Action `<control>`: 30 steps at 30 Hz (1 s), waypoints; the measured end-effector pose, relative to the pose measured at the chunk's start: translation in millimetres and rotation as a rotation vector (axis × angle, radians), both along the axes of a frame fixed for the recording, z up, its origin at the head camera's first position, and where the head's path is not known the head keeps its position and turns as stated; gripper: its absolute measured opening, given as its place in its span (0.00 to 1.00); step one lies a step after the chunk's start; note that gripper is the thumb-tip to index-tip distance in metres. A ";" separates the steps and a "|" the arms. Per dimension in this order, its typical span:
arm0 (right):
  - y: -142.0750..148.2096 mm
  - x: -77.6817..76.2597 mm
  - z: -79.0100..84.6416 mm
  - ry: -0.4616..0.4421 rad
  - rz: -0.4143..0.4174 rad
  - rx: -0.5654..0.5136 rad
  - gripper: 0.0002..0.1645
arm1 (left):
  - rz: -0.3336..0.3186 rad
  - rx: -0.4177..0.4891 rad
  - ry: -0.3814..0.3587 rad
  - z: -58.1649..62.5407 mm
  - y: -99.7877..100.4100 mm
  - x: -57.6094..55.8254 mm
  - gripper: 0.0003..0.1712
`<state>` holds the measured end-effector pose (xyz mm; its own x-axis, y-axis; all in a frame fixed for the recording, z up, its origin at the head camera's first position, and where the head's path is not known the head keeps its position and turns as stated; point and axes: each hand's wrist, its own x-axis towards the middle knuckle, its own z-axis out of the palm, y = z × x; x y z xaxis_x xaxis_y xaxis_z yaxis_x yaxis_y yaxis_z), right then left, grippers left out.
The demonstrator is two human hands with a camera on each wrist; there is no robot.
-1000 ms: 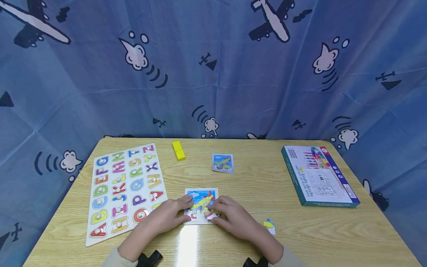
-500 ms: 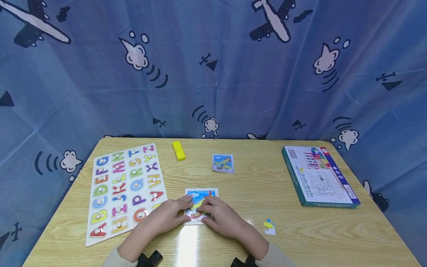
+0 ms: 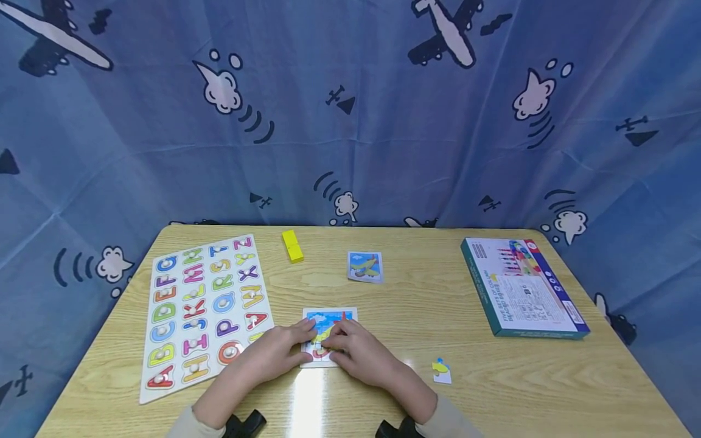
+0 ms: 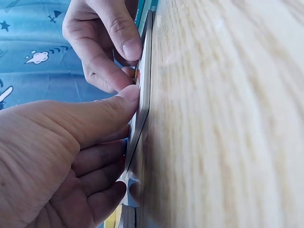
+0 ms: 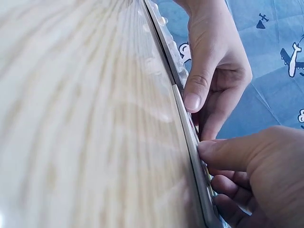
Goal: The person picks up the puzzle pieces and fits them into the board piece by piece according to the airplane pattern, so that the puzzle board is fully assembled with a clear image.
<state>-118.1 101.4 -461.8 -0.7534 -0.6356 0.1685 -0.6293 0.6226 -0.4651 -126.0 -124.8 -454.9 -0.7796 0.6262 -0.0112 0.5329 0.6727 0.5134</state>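
Note:
A small jigsaw puzzle (image 3: 330,312) in a pale tray, printed with a yellow plane on blue sky, lies flat before me. My left hand (image 3: 276,353) holds its left side, fingertips on the upper left and thumb at the near left corner. Over its right and lower middle part, my right hand (image 3: 367,358) bends thumb and fingers together at a puzzle piece, mostly hidden under the fingertips. In the left wrist view a speck of red puzzle print (image 4: 138,75) shows beside the right fingers. A loose puzzle piece (image 3: 442,371), yellow and white, lies right of the right hand.
An alphabet peg board (image 3: 208,310) stretches along the left. Behind the puzzle are two joined yellow blocks (image 3: 292,246) and a plane picture card (image 3: 365,267). A flat green-edged box (image 3: 526,289) sits at the right. A blue plane-patterned curtain (image 3: 350,121) hangs behind the table.
My right hand has shifted left across the puzzle, from its lower right to its lower middle, and then stayed there. The left hand has kept its place.

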 end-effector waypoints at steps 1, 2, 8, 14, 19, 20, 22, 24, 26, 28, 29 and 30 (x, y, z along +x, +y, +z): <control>-0.4 0.2 0.1 -0.005 -0.003 0.000 0.13 | -0.001 -0.001 0.003 0.0 0.1 0.1 0.28; -0.7 0.4 0.3 -0.012 -0.006 -0.001 0.13 | 0.000 -0.001 0.006 0.3 0.3 0.2 0.28; -2.2 1.1 0.2 -0.044 -0.030 0.001 0.13 | 0.005 -0.023 0.027 2.9 2.5 2.0 0.28; -2.2 0.8 -0.6 -0.064 -0.043 -0.018 0.13 | 0.027 -0.019 0.046 4.1 11.3 4.2 0.30; -3.2 -0.3 -0.2 -0.081 -0.046 -0.034 0.12 | 0.025 0.006 0.026 0.8 21.6 2.1 0.31; -3.3 -0.7 -0.5 -0.081 -0.044 -0.038 0.12 | 0.021 0.014 0.022 -0.4 23.1 1.7 0.31; -3.1 -1.5 -0.9 -0.081 -0.039 -0.045 0.11 | 0.011 0.030 0.019 -2.9 25.6 0.8 0.31; -1.9 -1.5 -0.8 -0.085 -0.031 -0.047 0.12 | 0.002 0.045 0.015 -5.0 27.1 0.3 0.30; 1.2 -0.5 0.1 -0.097 -0.025 -0.052 0.13 | -0.002 0.059 0.006 -6.5 27.6 0.3 0.30; 6.7 1.4 2.2 -0.117 -0.019 -0.065 0.15 | 0.004 0.066 -0.008 -7.3 27.7 0.6 0.30; 10.2 2.6 3.5 -0.121 -0.020 -0.070 0.16 | 0.005 0.066 -0.013 -7.5 27.9 0.6 0.30; 14.7 4.1 5.3 -0.130 -0.023 -0.082 0.16 | 0.009 0.068 -0.024 -7.4 28.0 0.7 0.30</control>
